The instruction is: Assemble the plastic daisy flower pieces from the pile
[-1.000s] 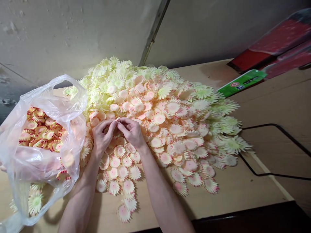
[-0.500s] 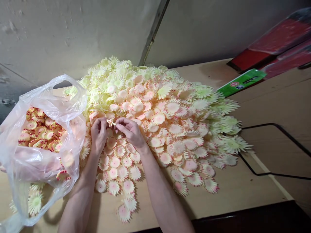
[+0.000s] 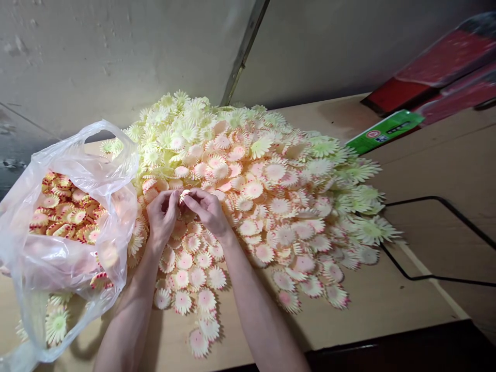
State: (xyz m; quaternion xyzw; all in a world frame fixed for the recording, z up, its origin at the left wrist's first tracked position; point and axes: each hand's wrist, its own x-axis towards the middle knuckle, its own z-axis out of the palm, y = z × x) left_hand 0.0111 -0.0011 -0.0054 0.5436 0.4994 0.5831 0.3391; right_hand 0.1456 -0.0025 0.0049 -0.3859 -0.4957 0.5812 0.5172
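Between my two hands is a small pale artificial flower piece (image 3: pixel 184 195) with a scalloped edge, pinched in the fingertips. My left hand (image 3: pixel 163 211) is closed on its left side, thumb up. From the right, my right hand (image 3: pixel 207 207) grips it with thumb and forefinger. Both hands hover at the near side of a big heap of flower pieces (image 3: pixel 279 206), cream and pink with red-tipped petals. Pale green-yellow flowers (image 3: pixel 189 132) lie along the heap's back. The fingers partly cover the held piece.
A clear plastic bag (image 3: pixel 58 258) at the left holds red-edged flower pieces (image 3: pixel 64 206). Green flowers (image 3: pixel 57 325) lie beneath it. At the right are a black wire frame (image 3: pixel 437 199), a green packet (image 3: pixel 387 132) and red wrapped packs (image 3: pixel 437 62). A grey wall (image 3: pixel 116 51) stands behind.
My hands have drawn closer together, the left turning and shifting slightly right. The flower piece now shows its scalloped face between the fingertips; before, a thin pale bit showed there.
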